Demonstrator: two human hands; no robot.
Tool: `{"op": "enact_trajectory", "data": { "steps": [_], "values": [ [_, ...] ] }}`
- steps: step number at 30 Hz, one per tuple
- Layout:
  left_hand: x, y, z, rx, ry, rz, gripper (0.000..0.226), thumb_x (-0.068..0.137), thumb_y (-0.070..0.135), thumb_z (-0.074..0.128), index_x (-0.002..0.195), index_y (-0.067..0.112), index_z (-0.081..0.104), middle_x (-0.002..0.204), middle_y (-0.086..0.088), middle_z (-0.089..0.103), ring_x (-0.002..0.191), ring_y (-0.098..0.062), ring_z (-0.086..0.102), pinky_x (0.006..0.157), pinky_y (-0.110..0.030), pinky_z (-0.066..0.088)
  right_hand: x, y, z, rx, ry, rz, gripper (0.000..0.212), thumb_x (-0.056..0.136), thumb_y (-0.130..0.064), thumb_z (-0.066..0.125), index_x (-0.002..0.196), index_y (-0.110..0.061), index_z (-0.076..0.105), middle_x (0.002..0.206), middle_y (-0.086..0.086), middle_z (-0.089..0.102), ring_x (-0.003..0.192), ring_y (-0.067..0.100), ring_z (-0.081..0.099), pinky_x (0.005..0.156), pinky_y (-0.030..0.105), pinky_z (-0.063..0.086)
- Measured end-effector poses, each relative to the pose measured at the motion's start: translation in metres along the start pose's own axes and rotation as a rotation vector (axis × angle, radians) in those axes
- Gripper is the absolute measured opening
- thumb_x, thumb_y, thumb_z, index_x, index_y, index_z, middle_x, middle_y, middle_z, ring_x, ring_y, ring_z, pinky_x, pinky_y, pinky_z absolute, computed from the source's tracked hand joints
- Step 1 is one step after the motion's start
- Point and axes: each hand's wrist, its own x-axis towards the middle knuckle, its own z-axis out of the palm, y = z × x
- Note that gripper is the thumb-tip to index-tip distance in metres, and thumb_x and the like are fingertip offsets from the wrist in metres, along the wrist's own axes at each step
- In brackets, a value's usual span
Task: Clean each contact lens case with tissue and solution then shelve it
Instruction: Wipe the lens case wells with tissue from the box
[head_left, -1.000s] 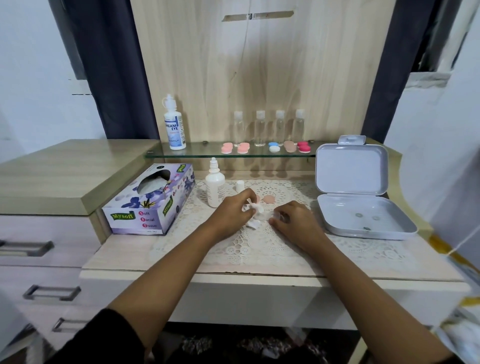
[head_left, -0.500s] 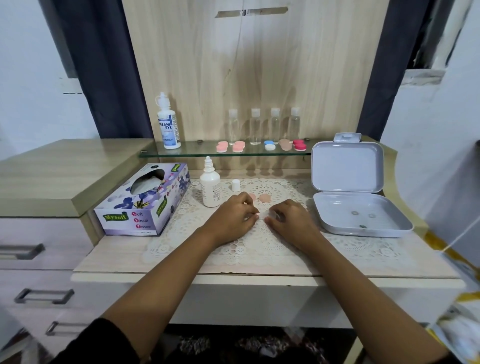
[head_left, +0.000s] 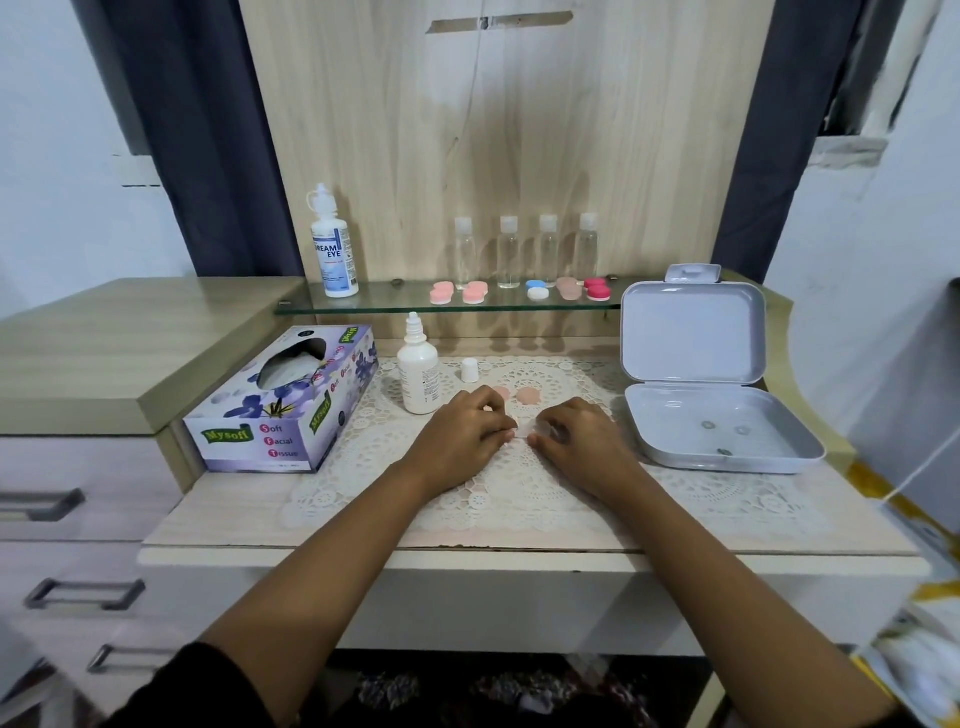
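Observation:
My left hand (head_left: 460, 434) and my right hand (head_left: 579, 441) rest side by side on the lace mat (head_left: 363, 467), fingertips meeting over a small pale contact lens case (head_left: 525, 434). The right fingers pinch the case. The left fingers are curled round a tissue wad, which is almost fully hidden. Two peach caps (head_left: 529, 396) lie just behind the hands. The white solution bottle (head_left: 418, 376) stands uncapped to the left, and its cap (head_left: 469, 370) stands beside it. Several pink, blue and red lens cases (head_left: 537, 290) sit on the glass shelf (head_left: 395, 305).
A purple tissue box (head_left: 280, 402) lies at the left. An open grey box (head_left: 722, 434) with small items inside sits at the right. On the shelf stand a Dream Eye bottle (head_left: 334, 249) and several clear bottles (head_left: 508, 252). Drawers are at the lower left.
A second ago a white tissue stuck out of my left hand above the case. That hand has since lowered over it, and the tissue is now tucked under the fingers. The right hand stayed put.

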Motion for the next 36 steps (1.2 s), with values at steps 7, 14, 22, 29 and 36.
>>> {"op": "enact_trajectory", "data": {
  "steps": [7, 14, 22, 29, 36],
  "values": [
    [0.0022, -0.0002, -0.0001, -0.049, -0.017, -0.066, 0.017, 0.088, 0.022, 0.062, 0.099, 0.013, 0.071, 0.101, 0.001, 0.054, 0.094, -0.02, 0.05, 0.083, -0.04, 0.044, 0.0, 0.0016, 0.0009, 0.004, -0.001, 0.0, 0.021, 0.087, -0.034, 0.059, 0.098, -0.017, 0.066, 0.104, 0.005, 0.058, 0.103, 0.025, 0.05, 0.088, 0.039, 0.042],
    [0.0014, 0.0035, 0.0003, 0.222, 0.008, -0.081, 0.027, 0.093, 0.036, 0.051, 0.11, 0.02, 0.065, 0.11, 0.006, 0.053, 0.101, -0.017, 0.046, 0.078, -0.03, 0.033, 0.0006, 0.0031, 0.0016, 0.01, -0.007, -0.007, 0.02, 0.087, -0.035, 0.059, 0.096, -0.018, 0.065, 0.103, 0.005, 0.058, 0.101, 0.025, 0.05, 0.087, 0.04, 0.043],
    [0.0011, 0.0032, -0.001, 0.218, 0.004, -0.022, 0.026, 0.094, 0.03, 0.052, 0.109, 0.016, 0.067, 0.109, 0.002, 0.054, 0.099, -0.019, 0.046, 0.076, -0.028, 0.03, 0.0022, 0.0038, 0.0028, 0.007, -0.015, 0.003, 0.02, 0.087, -0.035, 0.058, 0.096, -0.019, 0.066, 0.104, 0.006, 0.058, 0.103, 0.025, 0.05, 0.088, 0.04, 0.043],
    [0.0023, 0.0019, 0.0009, 0.124, -0.039, -0.05, 0.022, 0.092, 0.027, 0.055, 0.103, 0.011, 0.063, 0.107, 0.001, 0.052, 0.098, -0.018, 0.046, 0.082, -0.031, 0.036, 0.0027, 0.0037, 0.0028, -0.006, -0.023, 0.008, 0.02, 0.088, -0.036, 0.057, 0.097, -0.021, 0.066, 0.108, 0.006, 0.058, 0.107, 0.025, 0.05, 0.09, 0.04, 0.043],
    [0.0023, 0.0001, -0.002, -0.162, -0.045, -0.157, 0.012, 0.092, 0.02, 0.056, 0.097, 0.014, 0.063, 0.097, 0.002, 0.051, 0.092, -0.012, 0.052, 0.082, -0.027, 0.039, 0.0015, 0.0036, 0.002, 0.007, -0.024, 0.008, 0.023, 0.089, -0.036, 0.056, 0.104, -0.022, 0.066, 0.111, 0.006, 0.057, 0.109, 0.026, 0.049, 0.092, 0.042, 0.042]
  ]
}}
